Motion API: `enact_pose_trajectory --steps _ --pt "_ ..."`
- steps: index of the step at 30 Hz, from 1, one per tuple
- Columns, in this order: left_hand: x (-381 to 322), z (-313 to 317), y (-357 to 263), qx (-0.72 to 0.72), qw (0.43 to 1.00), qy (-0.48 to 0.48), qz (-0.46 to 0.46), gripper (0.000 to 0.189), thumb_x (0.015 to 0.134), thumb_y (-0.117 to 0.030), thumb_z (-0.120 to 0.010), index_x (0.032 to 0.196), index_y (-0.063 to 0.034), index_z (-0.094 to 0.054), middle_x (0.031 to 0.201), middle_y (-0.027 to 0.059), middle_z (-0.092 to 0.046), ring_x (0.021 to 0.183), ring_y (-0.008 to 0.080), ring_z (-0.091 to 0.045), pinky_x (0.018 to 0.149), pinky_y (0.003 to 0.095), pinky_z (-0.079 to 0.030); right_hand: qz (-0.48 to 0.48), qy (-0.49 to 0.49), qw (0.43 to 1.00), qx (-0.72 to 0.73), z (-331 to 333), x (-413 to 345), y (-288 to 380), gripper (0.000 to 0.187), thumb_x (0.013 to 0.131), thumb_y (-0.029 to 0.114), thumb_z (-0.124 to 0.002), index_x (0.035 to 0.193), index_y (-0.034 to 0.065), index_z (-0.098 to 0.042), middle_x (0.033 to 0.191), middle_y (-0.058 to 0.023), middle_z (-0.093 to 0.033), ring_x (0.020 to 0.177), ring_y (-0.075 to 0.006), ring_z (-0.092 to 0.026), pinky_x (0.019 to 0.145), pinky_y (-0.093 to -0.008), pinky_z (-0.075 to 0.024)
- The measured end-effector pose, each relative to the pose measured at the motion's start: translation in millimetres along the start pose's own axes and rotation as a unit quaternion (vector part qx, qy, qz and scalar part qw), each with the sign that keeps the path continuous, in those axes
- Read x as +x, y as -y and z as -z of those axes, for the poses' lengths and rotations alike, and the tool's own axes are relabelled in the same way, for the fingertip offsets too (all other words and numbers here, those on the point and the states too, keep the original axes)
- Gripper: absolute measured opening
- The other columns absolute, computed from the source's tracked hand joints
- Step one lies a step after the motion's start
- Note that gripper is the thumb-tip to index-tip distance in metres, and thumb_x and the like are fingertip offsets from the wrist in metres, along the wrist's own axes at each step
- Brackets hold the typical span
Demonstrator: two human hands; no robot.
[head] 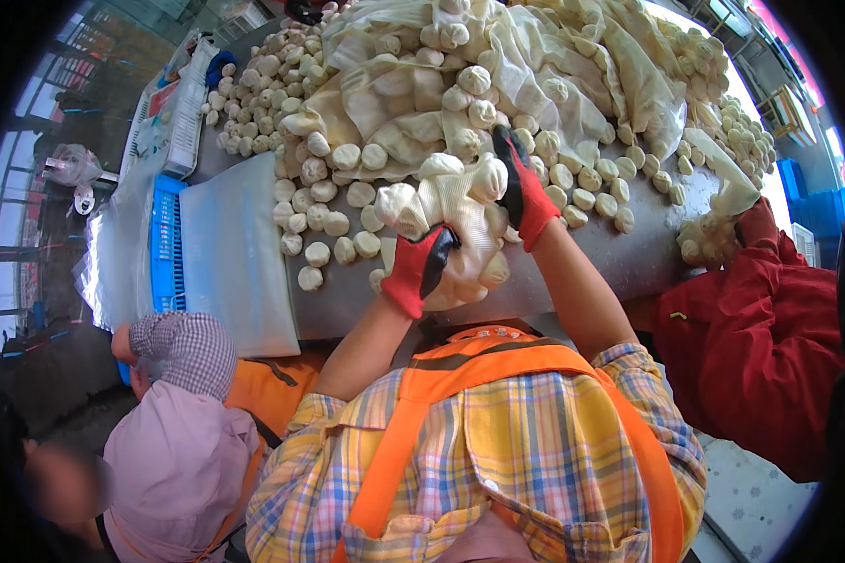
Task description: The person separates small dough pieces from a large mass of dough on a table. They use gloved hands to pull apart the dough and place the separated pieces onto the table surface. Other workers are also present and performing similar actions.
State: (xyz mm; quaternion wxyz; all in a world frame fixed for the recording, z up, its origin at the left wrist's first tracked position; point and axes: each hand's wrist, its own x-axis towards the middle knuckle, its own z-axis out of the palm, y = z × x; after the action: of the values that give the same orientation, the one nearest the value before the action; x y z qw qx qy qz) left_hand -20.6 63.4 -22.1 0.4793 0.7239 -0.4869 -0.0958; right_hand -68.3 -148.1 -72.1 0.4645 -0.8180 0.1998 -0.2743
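Observation:
My left hand (421,271), in a red glove with a black coated palm, grips a whitish ribbed cloth bundle (458,211). Round lumps bulge out of the bundle at its top and right side. My right hand (524,186), gloved the same way, lies along the bundle's right side, fingers pointing up towards the pile; whether they pinch anything is hidden. Loose round pale pieces (336,224) are scattered left of the bundle, and more pale discs (591,190) lie to the right. Beyond my hands, thin cream cloth (394,98) covers or wraps many similar lumps.
The metal table (648,246) carries a large heap of pale pieces (274,77) at far left. Clear plastic sheets (239,260) lie over a blue crate (167,243). A person in red (753,338) handles wrapped lumps at right; another person in pink (176,450) is close at left.

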Motion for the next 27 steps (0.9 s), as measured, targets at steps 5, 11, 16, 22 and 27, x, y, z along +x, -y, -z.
enact_pose_trajectory --steps 5,11,16,22,27 --pt "7.1 7.8 5.0 -0.051 0.996 -0.008 0.074 0.012 0.085 -0.008 -0.051 0.08 -0.0047 -0.061 0.083 0.0081 -0.061 0.082 0.0197 -0.057 0.075 0.0335 -0.046 0.036 0.1 0.868 0.485 10.8 -36.9 66.6 0.063 0.094 0.021 -0.059 0.146 0.0022 -0.029 0.152 -0.01 -0.029 0.139 -0.0178 -0.025 0.113 -0.0314 -0.0208" --pt "28.2 24.3 -7.3 -0.183 0.976 0.101 -0.057 0.014 0.078 0.001 -0.054 0.09 -0.0041 -0.061 0.09 0.0053 -0.061 0.086 0.0167 -0.057 0.078 0.0301 -0.046 0.02 0.197 0.884 0.424 7.2 -21.4 83.2 0.058 0.091 0.017 -0.061 0.142 0.0039 -0.037 0.144 -0.0083 -0.041 0.13 -0.0179 -0.038 0.11 -0.0315 -0.0267" --pt "21.2 18.8 13.1 -0.155 0.984 0.081 -0.035 0.017 0.08 -0.001 -0.057 0.096 -0.0042 -0.061 0.09 0.0064 -0.06 0.086 0.0162 -0.057 0.079 0.032 -0.046 -0.157 0.128 0.902 0.38 -9.3 -6.3 66.7 0.028 0.093 0.021 -0.056 0.114 0.0025 -0.057 0.109 -0.0056 -0.062 0.098 -0.0163 -0.055 0.09 -0.0321 -0.0442" --pt "27.9 27.4 5.3 -0.037 0.986 0.136 0.085 0.006 0.086 -0.005 -0.054 0.085 -0.0052 -0.06 0.085 0.0029 -0.059 0.082 0.012 -0.054 0.075 0.0305 -0.045 -0.333 0.009 0.789 0.516 -27.3 26.8 50.2 0.037 0.093 0.033 -0.056 0.115 0.0033 -0.06 0.099 -0.0071 -0.065 0.087 -0.0181 -0.061 0.083 -0.0312 -0.0494" --pt "33.7 26.4 9.8 -0.004 0.994 0.084 0.074 0.007 0.085 -0.004 -0.053 0.082 -0.0046 -0.059 0.08 0.0042 -0.059 0.078 0.0142 -0.055 0.073 0.0316 -0.045 -0.331 -0.011 0.807 0.488 -42.4 51.5 -2.5 0.031 0.091 0.038 -0.059 0.101 0.0089 -0.061 0.094 -0.0091 -0.065 0.081 -0.0215 -0.061 0.073 -0.0364 -0.0522"
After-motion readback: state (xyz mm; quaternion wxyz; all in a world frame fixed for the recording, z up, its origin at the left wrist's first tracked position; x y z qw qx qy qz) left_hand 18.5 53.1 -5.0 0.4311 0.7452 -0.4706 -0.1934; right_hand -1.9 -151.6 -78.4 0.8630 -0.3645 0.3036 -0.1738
